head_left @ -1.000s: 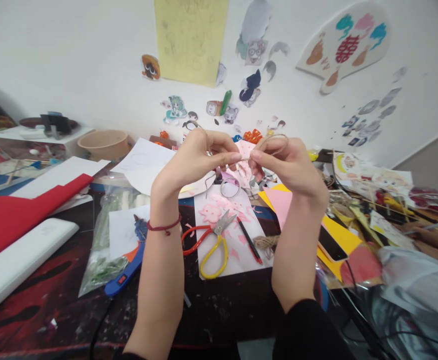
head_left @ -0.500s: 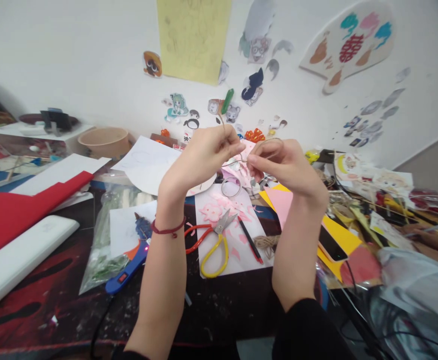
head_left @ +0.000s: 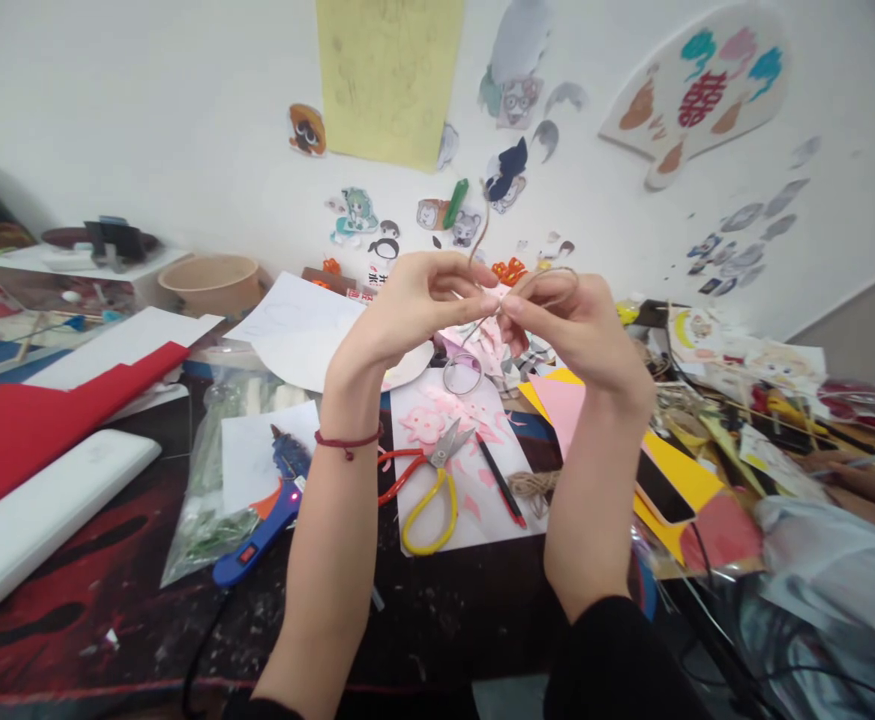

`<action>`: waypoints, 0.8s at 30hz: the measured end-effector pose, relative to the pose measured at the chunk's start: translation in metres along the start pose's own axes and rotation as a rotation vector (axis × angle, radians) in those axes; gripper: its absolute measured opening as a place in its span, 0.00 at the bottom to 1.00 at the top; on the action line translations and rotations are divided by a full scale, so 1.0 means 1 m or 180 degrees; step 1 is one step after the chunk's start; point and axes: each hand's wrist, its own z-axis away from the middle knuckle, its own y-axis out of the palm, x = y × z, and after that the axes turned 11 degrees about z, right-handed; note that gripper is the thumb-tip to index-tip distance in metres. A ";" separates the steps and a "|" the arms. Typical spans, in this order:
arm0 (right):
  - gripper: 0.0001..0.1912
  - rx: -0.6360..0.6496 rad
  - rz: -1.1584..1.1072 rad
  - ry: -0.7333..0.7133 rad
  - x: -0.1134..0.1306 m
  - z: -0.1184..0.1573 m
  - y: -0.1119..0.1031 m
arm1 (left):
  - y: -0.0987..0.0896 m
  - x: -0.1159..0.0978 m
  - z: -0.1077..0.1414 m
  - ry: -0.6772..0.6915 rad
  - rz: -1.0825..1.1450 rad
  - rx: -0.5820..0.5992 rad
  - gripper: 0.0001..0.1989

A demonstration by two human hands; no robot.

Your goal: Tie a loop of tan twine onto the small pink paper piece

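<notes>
Both hands meet in the air above the table, pinching a thin brown twine [head_left: 483, 235]. My left hand [head_left: 426, 300] has thumb and fingers closed on it, and one end curls upward past the fingertips. My right hand [head_left: 564, 315] pinches the twine close beside the left fingertips, with a loop of it arching over the fingers. A round ring [head_left: 462, 374] shows just below the hands. Whether the twine runs to the ring, I cannot tell. Under the hands lies a white sheet [head_left: 437, 520] with pink drawings and pink scraps.
On the sheet are scissors [head_left: 437, 480] with red and yellow handles, a black pencil [head_left: 501, 480] and a twine bundle [head_left: 534, 487]. A blue glue gun [head_left: 261, 535] lies left, its light lit. A phone [head_left: 664, 487] rests on yellow paper at right. A wall rises behind.
My left hand has shifted slightly right, closing the gap to the right fingertips. The free twine end now stands further right and above the fingers.
</notes>
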 end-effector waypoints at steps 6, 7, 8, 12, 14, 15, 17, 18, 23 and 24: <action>0.16 -0.0235 0.0026 -0.0166 0.000 -0.002 0.001 | 0.000 -0.002 0.001 -0.0547 -0.0055 0.0017 0.20; 0.16 -0.0274 0.0027 -0.0184 0.000 -0.002 0.001 | 0.000 -0.003 0.001 -0.0549 -0.0019 0.0117 0.21; 0.16 -0.0302 0.0027 -0.0190 0.000 -0.002 0.002 | 0.001 -0.003 0.001 -0.0552 0.0025 0.0226 0.22; 0.17 -0.0476 -0.0019 -0.0170 0.000 -0.004 0.003 | 0.002 0.002 0.000 -0.0296 -0.0049 -0.0128 0.23; 0.17 -0.0642 -0.0072 -0.0159 0.000 -0.006 0.005 | 0.002 0.004 -0.001 0.0186 -0.0304 -0.0525 0.26; 0.18 -0.0730 -0.0102 -0.0157 0.001 -0.007 0.006 | 0.002 0.004 -0.002 0.0427 -0.0432 -0.0568 0.26; 0.17 -0.0875 -0.0161 -0.0158 0.001 -0.009 0.008 | 0.003 0.002 -0.002 0.0733 -0.0615 -0.0341 0.19; 0.17 -0.0924 -0.0194 -0.0160 0.002 -0.010 0.010 | 0.004 0.000 -0.002 0.0807 -0.0634 -0.0196 0.13; 0.19 -0.1206 -0.0331 -0.0220 0.005 -0.013 0.019 | 0.012 -0.004 -0.001 0.1008 -0.0089 -0.0063 0.10; 0.19 -0.1285 -0.0304 -0.0217 0.005 -0.014 0.021 | 0.013 -0.004 -0.001 0.1019 0.0037 -0.0085 0.12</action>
